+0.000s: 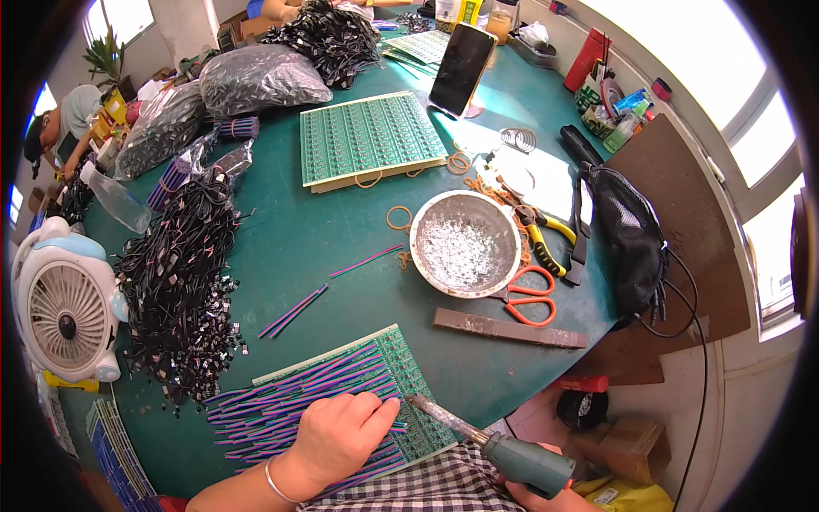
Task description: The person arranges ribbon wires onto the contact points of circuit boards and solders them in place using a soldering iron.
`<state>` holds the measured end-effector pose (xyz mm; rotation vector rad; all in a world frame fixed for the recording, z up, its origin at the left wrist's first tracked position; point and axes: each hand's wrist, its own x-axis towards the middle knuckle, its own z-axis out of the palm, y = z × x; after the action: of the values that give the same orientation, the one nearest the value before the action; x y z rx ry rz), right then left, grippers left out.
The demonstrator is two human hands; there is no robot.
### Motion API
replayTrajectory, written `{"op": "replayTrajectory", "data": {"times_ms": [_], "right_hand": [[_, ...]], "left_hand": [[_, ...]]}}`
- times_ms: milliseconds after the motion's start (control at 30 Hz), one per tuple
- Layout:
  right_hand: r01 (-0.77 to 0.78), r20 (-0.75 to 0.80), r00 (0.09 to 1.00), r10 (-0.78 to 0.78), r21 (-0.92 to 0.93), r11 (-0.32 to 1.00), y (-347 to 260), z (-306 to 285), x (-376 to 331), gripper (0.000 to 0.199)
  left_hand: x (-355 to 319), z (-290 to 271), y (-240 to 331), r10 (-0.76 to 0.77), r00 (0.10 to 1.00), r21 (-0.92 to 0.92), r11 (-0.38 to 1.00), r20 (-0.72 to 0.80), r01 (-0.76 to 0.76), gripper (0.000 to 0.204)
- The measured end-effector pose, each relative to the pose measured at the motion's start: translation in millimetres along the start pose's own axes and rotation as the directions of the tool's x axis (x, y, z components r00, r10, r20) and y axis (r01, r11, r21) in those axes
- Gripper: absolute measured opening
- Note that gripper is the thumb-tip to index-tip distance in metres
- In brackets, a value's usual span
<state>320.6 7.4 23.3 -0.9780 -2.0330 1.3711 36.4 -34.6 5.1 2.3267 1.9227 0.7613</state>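
Observation:
My left hand [341, 435] is closed in a pinch over a green circuit board panel [415, 391] at the near edge of the table. Between its fingertips is the end of a purple-and-blue wire, partly hidden by the fingers. Many such wires [290, 399] lie in rows across the panel, their ends along its right part. My right hand [519, 497] is wrapped round the green handle of a soldering iron [527, 463], largely hidden beneath it. The iron's tip points left, close to the board beside my left fingertips.
A bowl of silvery flakes [465, 247], red-handled scissors [531, 299], pliers [546, 239] and a brown bar [509, 329] lie right. Stacked panels [371, 141] and a phone [463, 70] stand behind. Black cables [183, 273] and a fan [68, 307] are left. Another person [72, 124] works far left.

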Motion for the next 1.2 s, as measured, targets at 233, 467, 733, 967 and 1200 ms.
{"op": "replayTrajectory", "data": {"times_ms": [233, 467, 733, 967, 1200], "right_hand": [[0.067, -0.021, 0.997, -0.068, -0.03, 0.997, -2, 1, 5, 0.042], [0.065, -0.015, 0.998, -0.066, -0.04, 0.997, 1, 1, 1, 0.041], [0.006, 0.015, 1.0, -0.007, 0.021, 1.0, 0, 2, -1, 0.048], [0.031, 0.011, 0.999, -0.03, -0.079, 0.996, 9, 0, -8, 0.046], [0.02, 0.008, 1.0, -0.02, -0.004, 1.0, -1, 2, -1, 0.046]], "left_hand": [[0, 0, 0, -0.002, 1.0, 0.007, 1.0, 0.001, 0.002, 0.019], [0, 0, 1, 0.004, 1.0, 0.036, 0.999, 0.012, -0.005, 0.019], [-1, 2, 1, 0.008, 1.0, 0.038, 0.999, 0.006, -0.009, 0.018], [-1, 1, 1, 0.019, 1.0, 0.066, 0.998, 0.002, -0.019, 0.018], [-1, -1, 2, -0.018, 0.999, 0.061, 0.998, 0.036, 0.016, 0.02]]}}
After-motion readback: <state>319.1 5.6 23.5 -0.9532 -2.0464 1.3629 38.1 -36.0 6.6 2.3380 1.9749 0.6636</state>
